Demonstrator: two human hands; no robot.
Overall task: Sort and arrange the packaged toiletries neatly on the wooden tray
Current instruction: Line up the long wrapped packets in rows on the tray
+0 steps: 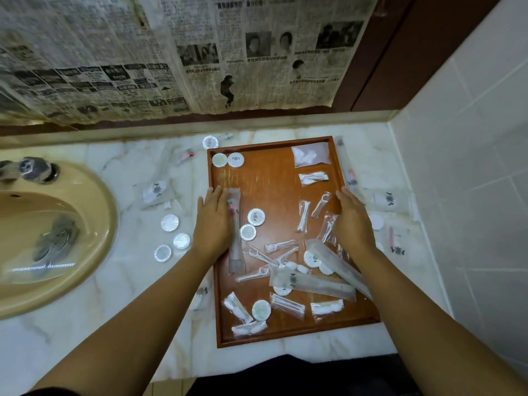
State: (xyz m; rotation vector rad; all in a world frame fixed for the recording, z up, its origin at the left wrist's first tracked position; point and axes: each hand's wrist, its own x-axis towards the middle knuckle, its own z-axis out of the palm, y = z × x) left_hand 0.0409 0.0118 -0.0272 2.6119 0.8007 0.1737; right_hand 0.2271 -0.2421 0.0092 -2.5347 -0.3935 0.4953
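Head camera is looking down on us as we are hovering both hands over the wooden tray [274, 195], which is lying on the marble counter [114, 304] beside the sink [57, 230]. Our left hand [214, 221] is lying flat with its fingers pressed together and stretched out, pinching nothing; its inner edge is touching or just beside the long toothbrush packet [235, 238]. That packet is lying with its long axis running from the near edge toward the far edge of the tray, parallel to our left fingers and on their right. Our right hand [354, 221] is also flat and empty, fingers together, sitting by the tray's right rim among the floss pick packets [327, 227]. We are judging the left hand much the nearer to the toothbrush packet, so it is the hand placed to turn inward and take the packet across its narrow width.
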